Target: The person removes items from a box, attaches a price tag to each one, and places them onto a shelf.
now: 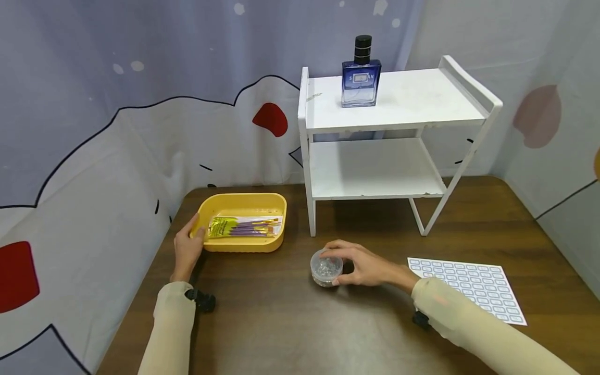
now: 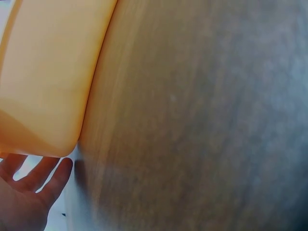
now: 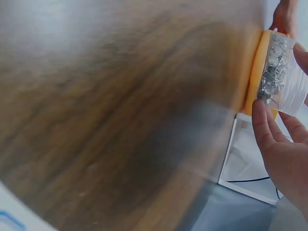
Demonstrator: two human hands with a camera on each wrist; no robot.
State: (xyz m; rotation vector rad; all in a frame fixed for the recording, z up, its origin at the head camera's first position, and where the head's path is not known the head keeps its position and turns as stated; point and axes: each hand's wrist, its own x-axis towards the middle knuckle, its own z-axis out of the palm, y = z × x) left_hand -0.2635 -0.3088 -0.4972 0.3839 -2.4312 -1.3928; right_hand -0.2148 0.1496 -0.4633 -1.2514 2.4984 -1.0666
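My left hand (image 1: 188, 249) grips the left end of a yellow plastic tray (image 1: 239, 198), with the thumb by its rim. Its fingers (image 2: 57, 180) lie against the tray's end wall (image 2: 43, 96) in the left wrist view. Inside the tray lies a pack of paintbrushes (image 1: 246, 227) with purple handles. My right hand (image 1: 363, 264) holds a small round clear tub (image 1: 326, 266) between thumb and fingers, right of the tray. Small silvery pieces that look like thumbtacks (image 3: 274, 67) show through its wall in the right wrist view.
A white two-tier rack (image 1: 379, 169) stands at the back, with a blue perfume bottle (image 1: 361, 83) on its top shelf. A sheet of blue-bordered labels (image 1: 469, 286) lies on the brown table (image 1: 281, 323), partly behind my right forearm. A patterned curtain (image 1: 187, 146) hangs behind.
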